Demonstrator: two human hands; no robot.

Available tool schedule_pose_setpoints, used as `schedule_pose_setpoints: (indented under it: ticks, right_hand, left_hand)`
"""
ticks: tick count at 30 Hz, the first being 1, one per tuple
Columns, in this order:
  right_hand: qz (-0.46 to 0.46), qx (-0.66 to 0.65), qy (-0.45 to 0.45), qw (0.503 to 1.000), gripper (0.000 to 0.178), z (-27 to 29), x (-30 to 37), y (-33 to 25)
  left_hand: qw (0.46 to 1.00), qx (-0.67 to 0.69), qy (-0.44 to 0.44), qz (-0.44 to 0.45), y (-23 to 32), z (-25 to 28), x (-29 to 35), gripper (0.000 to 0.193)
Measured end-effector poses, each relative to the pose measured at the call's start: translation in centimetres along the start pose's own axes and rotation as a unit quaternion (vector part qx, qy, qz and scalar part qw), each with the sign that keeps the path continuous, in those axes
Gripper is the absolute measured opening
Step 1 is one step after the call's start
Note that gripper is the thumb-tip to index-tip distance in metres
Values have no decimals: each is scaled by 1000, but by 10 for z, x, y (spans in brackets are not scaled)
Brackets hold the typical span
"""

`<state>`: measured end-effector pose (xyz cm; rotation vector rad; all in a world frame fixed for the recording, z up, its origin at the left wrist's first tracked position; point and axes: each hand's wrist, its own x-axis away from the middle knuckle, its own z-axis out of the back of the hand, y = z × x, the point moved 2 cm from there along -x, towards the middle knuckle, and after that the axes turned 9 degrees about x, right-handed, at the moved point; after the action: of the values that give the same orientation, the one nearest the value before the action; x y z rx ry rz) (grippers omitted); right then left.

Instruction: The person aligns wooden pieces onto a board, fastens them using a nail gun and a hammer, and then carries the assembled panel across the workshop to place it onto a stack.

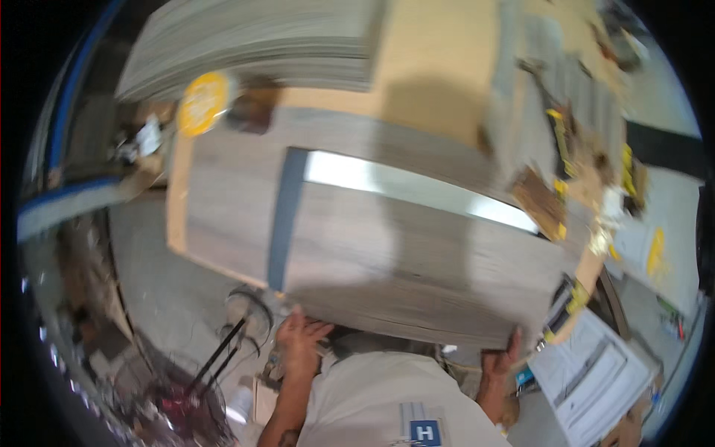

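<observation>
Wood-grain grey sheets [387, 246], apparently layered at their near edge, lie in front of my body. My left hand [302, 341] is at their near edge on the left, its fingers spread apart and seemingly holding nothing. At the near right corner is my right hand [500, 363], thumb raised against the edge and fingers apart; motion smears it slightly. A dark blue-grey strip [284, 223] runs along the sheets' left side. Across their far side stretches a shiny pale strip [417, 192].
A stack of grey sheets [253, 45] lies at the far left, near a round yellow-topped container [202, 103]. A hammer-like tool [542, 86] and a wood block [538, 200] sit at the right. A black-legged stand [223, 350] is on the floor; a white panel [588, 372] is lower right.
</observation>
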<state>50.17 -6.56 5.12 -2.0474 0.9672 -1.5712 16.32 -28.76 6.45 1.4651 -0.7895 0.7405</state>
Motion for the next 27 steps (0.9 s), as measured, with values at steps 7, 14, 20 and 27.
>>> schedule_pose_setpoints:
  ticks: [7,14,20,27]
  right_hand:
    - [-31,-30,81,996,46,-4,2,11]
    - [-82,-7,64,995,45,1,1,9]
    - [-88,-44,59,993,45,-4,0,13]
    - [-97,-24,49,994,46,6,0,18]
  left_hand:
    - [999,-10,1,-33,15,-1,8,44]
    - [999,-23,9,-48,12,-9,8,44]
    - [999,-25,6,-43,13,-8,5,38]
    - [998,-23,-1,-52,12,-5,4,38]
